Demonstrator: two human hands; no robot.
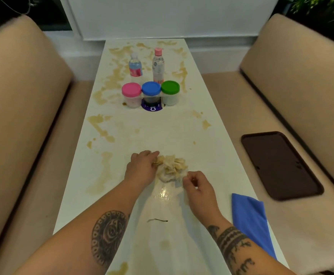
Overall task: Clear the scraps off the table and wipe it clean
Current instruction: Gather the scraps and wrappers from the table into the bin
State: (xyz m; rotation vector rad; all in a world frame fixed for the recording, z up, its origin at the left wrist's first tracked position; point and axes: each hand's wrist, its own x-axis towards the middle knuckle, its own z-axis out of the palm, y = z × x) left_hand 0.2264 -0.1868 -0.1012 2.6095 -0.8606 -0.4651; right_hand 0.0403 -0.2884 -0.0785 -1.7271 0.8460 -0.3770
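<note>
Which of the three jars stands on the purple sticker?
The blue-lidded jar, the middle one. The pink-lidded jar and the green-lidded jar flank it on the bare table.

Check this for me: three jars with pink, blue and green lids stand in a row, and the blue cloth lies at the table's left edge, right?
Not quite. The head view shows the blue cloth at the right edge of the table, not the left. The three jars do stand in a row with pink, blue and green lids.
</note>
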